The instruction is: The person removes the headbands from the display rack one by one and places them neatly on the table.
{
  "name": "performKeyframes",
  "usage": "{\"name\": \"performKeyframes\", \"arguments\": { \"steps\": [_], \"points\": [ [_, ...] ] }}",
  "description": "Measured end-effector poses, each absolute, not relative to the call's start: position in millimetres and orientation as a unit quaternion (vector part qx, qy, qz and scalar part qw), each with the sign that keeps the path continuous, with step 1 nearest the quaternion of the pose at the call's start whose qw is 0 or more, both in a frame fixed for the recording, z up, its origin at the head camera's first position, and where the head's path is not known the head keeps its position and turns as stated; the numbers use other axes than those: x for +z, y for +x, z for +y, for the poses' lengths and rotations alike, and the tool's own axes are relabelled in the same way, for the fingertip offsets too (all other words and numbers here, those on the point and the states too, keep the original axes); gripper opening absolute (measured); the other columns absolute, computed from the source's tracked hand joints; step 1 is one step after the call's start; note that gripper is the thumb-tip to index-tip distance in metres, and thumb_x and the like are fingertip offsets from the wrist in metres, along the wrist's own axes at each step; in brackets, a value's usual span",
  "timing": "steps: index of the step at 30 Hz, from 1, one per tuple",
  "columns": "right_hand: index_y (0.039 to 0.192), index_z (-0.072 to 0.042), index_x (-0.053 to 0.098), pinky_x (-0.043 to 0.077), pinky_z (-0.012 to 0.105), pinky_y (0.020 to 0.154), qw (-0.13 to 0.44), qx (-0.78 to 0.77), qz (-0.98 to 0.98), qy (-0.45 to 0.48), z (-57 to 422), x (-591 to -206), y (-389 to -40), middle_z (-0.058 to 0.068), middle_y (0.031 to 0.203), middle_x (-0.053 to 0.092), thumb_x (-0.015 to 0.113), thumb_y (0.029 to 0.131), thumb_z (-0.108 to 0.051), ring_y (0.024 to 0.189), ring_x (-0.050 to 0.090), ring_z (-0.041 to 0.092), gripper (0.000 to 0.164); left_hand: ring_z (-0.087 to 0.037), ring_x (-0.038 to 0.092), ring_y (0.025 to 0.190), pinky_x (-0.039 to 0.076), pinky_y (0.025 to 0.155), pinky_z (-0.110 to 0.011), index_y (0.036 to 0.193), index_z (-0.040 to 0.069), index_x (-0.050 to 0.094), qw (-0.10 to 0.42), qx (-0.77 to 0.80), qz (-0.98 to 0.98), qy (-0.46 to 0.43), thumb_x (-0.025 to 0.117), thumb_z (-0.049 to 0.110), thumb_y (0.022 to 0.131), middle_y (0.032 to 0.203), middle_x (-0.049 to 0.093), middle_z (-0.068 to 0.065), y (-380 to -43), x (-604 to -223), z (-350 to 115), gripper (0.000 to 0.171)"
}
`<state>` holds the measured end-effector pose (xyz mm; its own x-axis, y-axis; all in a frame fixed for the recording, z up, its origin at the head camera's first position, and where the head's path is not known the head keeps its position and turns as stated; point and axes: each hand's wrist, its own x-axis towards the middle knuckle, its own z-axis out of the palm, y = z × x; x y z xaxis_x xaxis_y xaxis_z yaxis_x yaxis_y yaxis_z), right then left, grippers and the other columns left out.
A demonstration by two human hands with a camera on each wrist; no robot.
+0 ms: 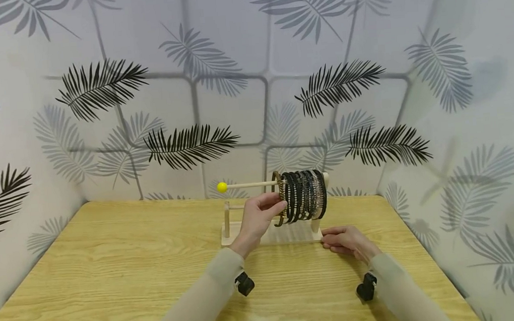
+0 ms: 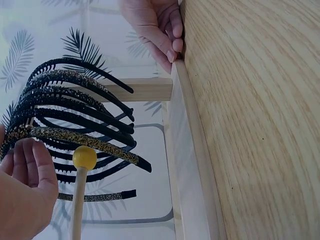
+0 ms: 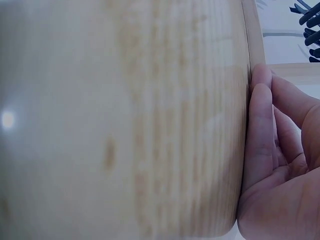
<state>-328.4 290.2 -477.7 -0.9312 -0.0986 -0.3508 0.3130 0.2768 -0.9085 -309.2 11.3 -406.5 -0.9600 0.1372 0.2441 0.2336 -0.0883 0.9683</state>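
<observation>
A row of dark headbands [image 1: 304,197], several with glitter or beads, hangs on the upper rod [image 1: 251,184] of a wooden stand [image 1: 284,235]. At the left end of this row is a gold glittery headband [image 2: 95,141]. My left hand [image 1: 257,217] pinches that headband between thumb and fingers, in front of the rod. A yellow ball [image 2: 84,158] caps the rod's free end. With its fingertips, my right hand [image 1: 349,241] grips the right front corner of the stand's base, as the left wrist view also shows.
The stand rests near the back of a wood-grain table [image 1: 135,268]. Behind and beside the table hang pale walls [image 1: 231,112] with a leaf pattern. A lower crossbar [image 1: 236,207] and a short post [image 1: 227,220] stand at the left of the base.
</observation>
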Motion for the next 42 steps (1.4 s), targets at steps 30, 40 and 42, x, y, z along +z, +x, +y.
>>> {"name": "performKeyframes", "arguments": {
  "steps": [30,40,42],
  "points": [
    [0.139,0.005,0.051,0.058,0.02,0.069,0.185,-0.604,0.772,0.068,286,-476,-334,0.002,0.098,0.075,0.066,0.094,-0.008,0.08,0.071,0.006,0.049,-0.009,0.065,0.082,0.058,0.074,-0.026,0.114,-0.004,0.068,0.053,-0.733,-0.671,-0.105,0.071,0.012,0.091,0.102,0.069,-0.012,-309,-399,-10,0.028],
    [0.139,0.006,0.05,0.057,0.02,0.068,0.18,-0.609,0.77,0.063,290,-479,-331,0.003,0.096,0.075,0.065,0.094,-0.008,0.078,0.07,0.006,0.049,-0.008,0.063,0.078,0.058,0.072,-0.024,0.11,-0.005,0.069,0.061,-0.731,-0.67,-0.116,0.07,0.008,0.09,0.097,0.07,-0.01,-306,-398,-16,0.024],
    [0.139,0.005,0.05,0.058,0.02,0.069,0.181,-0.606,0.772,0.063,289,-478,-330,0.002,0.097,0.075,0.066,0.094,-0.009,0.079,0.071,0.006,0.05,-0.008,0.064,0.08,0.058,0.072,-0.024,0.11,-0.003,0.069,0.065,-0.733,-0.668,-0.112,0.071,0.01,0.09,0.098,0.07,-0.009,-307,-398,-19,0.024]
  ]
}}
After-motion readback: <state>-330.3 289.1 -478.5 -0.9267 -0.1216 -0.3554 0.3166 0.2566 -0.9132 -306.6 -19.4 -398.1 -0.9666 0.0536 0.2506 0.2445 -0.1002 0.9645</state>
